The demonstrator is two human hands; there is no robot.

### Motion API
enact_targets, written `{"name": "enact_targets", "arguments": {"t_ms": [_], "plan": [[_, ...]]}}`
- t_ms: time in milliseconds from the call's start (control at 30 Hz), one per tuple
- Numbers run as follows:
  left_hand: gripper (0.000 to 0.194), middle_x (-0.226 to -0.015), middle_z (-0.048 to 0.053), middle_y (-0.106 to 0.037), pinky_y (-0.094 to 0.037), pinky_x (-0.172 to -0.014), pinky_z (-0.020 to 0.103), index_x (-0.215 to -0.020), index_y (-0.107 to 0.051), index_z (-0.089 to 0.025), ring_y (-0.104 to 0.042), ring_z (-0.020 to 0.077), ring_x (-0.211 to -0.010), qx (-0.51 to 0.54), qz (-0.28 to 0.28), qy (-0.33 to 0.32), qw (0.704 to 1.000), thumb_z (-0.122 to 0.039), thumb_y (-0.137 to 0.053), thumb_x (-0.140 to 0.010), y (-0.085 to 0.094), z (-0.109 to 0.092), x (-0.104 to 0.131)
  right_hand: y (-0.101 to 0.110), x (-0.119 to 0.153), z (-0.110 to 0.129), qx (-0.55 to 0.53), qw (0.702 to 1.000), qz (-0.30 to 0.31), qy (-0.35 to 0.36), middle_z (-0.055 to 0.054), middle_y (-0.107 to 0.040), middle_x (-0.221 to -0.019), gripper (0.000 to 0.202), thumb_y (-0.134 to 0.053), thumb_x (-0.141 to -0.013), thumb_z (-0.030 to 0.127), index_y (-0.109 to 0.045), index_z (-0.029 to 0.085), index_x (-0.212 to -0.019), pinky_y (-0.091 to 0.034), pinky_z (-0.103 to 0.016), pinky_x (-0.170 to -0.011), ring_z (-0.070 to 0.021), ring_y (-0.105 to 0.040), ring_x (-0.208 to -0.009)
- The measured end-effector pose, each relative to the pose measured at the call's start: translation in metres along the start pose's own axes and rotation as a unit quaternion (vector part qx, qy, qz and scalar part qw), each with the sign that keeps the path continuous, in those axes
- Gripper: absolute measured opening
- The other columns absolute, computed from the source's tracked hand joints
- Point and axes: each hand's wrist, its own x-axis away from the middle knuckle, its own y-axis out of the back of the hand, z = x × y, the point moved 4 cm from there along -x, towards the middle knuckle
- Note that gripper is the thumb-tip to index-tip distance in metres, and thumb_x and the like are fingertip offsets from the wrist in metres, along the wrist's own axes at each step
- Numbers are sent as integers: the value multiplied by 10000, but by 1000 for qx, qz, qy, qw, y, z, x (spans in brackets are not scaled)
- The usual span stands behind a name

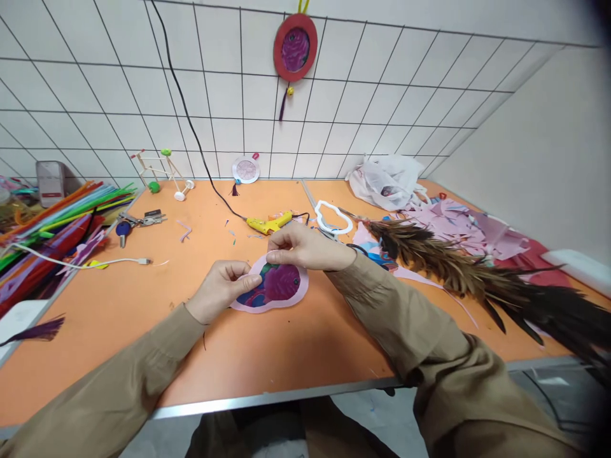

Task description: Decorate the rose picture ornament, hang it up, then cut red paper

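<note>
Pink-bordered flower-print cutout is over the middle of the desk, pinched at its left by the left hand and at its far edge by the right hand. Beyond lies a yellow glue gun.

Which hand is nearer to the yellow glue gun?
Right. The right hand is just on the near side of the glue gun; the left hand is farther off, in front and to its left.

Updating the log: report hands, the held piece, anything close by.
Left hand pinching flower cutout at left; right hand, far edge. Purple flower showing, pink border around. Glue gun just beyond.
</note>
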Motion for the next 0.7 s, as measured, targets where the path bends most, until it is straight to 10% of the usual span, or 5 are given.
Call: {"name": "enact_targets", "arguments": {"t_ms": [700], "plan": [[506,-479,-33,-454,-273,-466,212,-552,-562,-128,-360,79,-466,-1,11,48,999,-591,-757,-615,10,15,-5,-13,-10,-15,21,998,-55,-15,49,-486,-534,202,-631,-795,170,-563,127,-609,-287,-204,-551,-72,-426,-554]]}}
